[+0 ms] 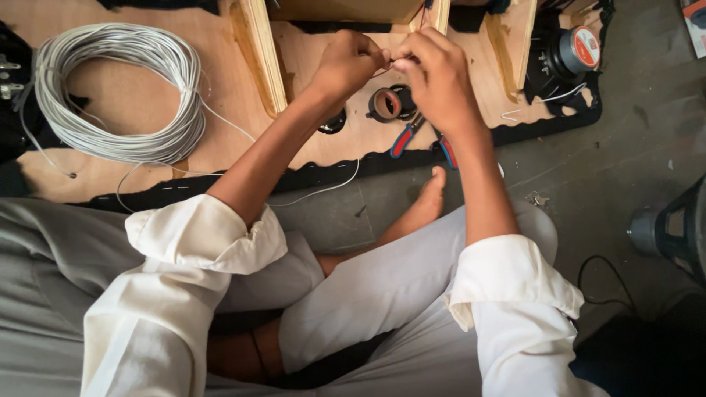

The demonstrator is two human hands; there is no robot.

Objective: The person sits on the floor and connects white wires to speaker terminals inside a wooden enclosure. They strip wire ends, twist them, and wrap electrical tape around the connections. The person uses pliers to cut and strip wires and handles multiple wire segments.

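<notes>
My left hand (351, 62) and my right hand (440, 77) meet over a plywood board (132, 95), their fingertips pinching the ends of a thin wire (387, 65) between them. Just below the hands lie a brown roll of tape (386, 104) and pliers with red and blue handles (406, 137). A large coil of grey-white wire (121, 92) rests on the board to the left, and one strand of it trails toward me across the board's edge. My bare foot (425, 204) rests on the floor under my right forearm.
Upright wooden slats (259, 51) stand on the board left and right of my hands. A second roll of tape (579, 50) with a red label sits at the upper right. A dark round object (673, 228) and a black cable lie on the grey floor at right.
</notes>
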